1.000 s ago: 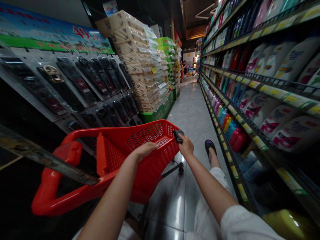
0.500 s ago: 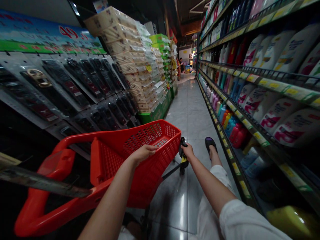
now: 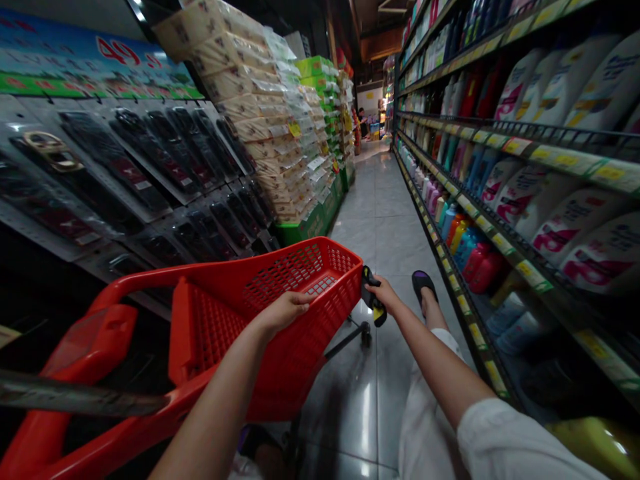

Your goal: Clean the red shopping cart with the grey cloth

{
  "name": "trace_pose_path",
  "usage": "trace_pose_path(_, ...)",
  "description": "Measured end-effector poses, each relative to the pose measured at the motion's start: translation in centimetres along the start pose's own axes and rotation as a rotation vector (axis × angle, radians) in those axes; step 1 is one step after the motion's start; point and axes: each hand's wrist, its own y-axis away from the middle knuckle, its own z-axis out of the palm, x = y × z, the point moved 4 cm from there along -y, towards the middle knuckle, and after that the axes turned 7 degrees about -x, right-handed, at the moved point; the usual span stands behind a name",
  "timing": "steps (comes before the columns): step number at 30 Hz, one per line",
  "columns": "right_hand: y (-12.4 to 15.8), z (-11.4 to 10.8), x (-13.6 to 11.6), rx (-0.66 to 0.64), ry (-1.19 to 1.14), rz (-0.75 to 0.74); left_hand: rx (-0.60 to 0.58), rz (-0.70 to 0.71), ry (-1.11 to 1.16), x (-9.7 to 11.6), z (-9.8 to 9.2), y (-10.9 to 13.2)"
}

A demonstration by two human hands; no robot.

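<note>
While left hand [image 3: 284,312] grips red cart [image 3: 295,367], right hand [image 3: 385,293] pinches dark item [image 3: 369,292]; glossy tiles [image 3: 390,240] beside shelves [image 3: 567,159].

The price "49.9" stood in large red numerals on a blue-and-green banner [image 3: 95,57] above a rack of packaged belts [image 3: 113,157]. Smaller lettering on the same banner was too blurred to read. Across the aisle, blue lettering marked white bottles [image 3: 595,83] on one shelf, and dark lettering ran across white-and-pink bottles [image 3: 607,253] below, none of it sharp enough to make out. Yellow price labels [image 3: 565,159] lined the shelf edges, their figures illegible. A yellow tag [image 3: 294,129] on the stacked tan packs [image 3: 240,100] and pale characters on their green base [image 3: 305,230] were likewise unreadable.
</note>
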Motion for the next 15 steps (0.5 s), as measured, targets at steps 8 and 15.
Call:
trace_pose_path(8, -1.0, -1.1, 1.7, 0.010, 0.042, 0.002, 0.017, 0.020, -0.016, -0.3, -0.2, -0.1)
trace_pose_path(15, 1.2, 2.0, 6.4, 0.326, -0.028, -0.002, 0.000, 0.012, -0.027, -0.8, -0.4, -0.7)
